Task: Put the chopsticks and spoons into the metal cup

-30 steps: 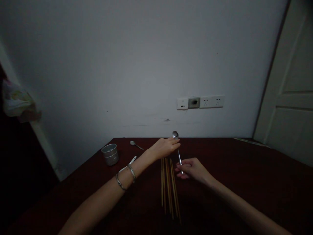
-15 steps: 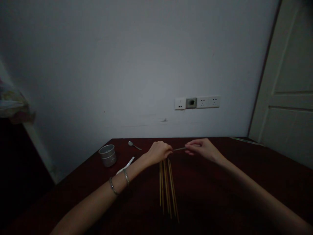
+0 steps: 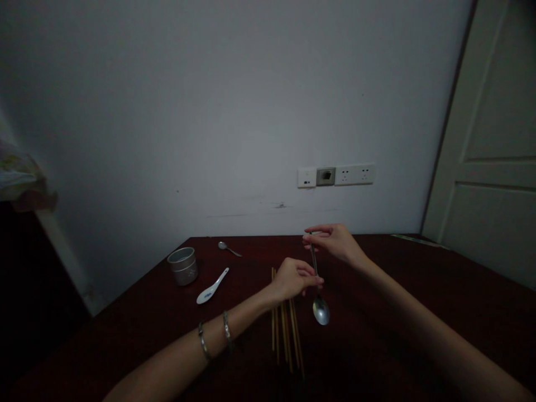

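A long-handled metal spoon (image 3: 321, 310) hangs bowl-down between my two hands. My right hand (image 3: 333, 241) pinches the top end of its handle. Lower down, just above the bowl, the fingers of my left hand (image 3: 295, 279) are closed on the same spoon. Beneath my left hand and wrist lie several wooden chopsticks (image 3: 287, 335), side by side on the dark red table (image 3: 368, 346); their middle part is hidden by the hand. Left of my forearm rests a white soup spoon (image 3: 213, 287) with a small blue mark in its bowl.
A grey metal cup (image 3: 184, 268) stands at the table's left edge. Behind the white spoon lies a small metal teaspoon (image 3: 229, 249). The wall at the back carries sockets (image 3: 355, 174). A pale door (image 3: 494, 190) is at the right.
The long metal spoon has swung from nearly level to upright, its bowl now visible. My left hand moved right and nearer; my right hand rose slightly. The white spoon is now uncovered.
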A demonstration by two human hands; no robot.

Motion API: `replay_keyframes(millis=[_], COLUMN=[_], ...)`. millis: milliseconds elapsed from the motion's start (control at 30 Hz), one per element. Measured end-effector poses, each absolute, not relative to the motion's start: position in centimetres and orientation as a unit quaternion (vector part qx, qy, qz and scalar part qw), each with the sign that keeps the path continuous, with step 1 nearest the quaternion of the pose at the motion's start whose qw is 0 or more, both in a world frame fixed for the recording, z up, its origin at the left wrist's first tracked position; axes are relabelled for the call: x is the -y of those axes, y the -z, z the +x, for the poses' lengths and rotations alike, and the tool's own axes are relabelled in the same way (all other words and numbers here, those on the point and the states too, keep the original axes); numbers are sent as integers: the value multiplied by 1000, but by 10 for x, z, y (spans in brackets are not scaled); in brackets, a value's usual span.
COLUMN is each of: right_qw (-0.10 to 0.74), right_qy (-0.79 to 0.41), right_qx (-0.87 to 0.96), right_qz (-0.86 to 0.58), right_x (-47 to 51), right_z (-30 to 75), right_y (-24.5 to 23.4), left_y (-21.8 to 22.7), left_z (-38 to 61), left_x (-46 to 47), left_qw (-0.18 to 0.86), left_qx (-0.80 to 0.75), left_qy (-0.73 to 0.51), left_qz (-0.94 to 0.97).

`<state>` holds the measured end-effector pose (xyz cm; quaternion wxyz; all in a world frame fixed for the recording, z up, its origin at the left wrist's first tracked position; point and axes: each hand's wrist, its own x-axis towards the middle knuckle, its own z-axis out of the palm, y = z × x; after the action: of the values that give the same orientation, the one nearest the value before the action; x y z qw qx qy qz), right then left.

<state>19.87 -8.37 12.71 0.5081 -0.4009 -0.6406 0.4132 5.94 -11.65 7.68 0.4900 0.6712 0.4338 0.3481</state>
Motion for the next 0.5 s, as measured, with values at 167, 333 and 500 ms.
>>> replay_keyframes(millis=[167, 333, 500], right_qw=[526, 540, 521], right_qy=[-419, -416, -436], right_qx=[624, 612, 597], right_qz=[-398, -401, -426], right_x=[79, 74, 66], right_z=[197, 196, 193], right_y=[-116, -104, -94], left_y=[-75, -66, -59], left_z=[59, 53, 48], left_x=[118, 113, 113], left_qw=[497, 502, 512], left_qx=[-444, -449, -467], left_qy=[-355, -359, -346], left_qz=[656, 646, 633])
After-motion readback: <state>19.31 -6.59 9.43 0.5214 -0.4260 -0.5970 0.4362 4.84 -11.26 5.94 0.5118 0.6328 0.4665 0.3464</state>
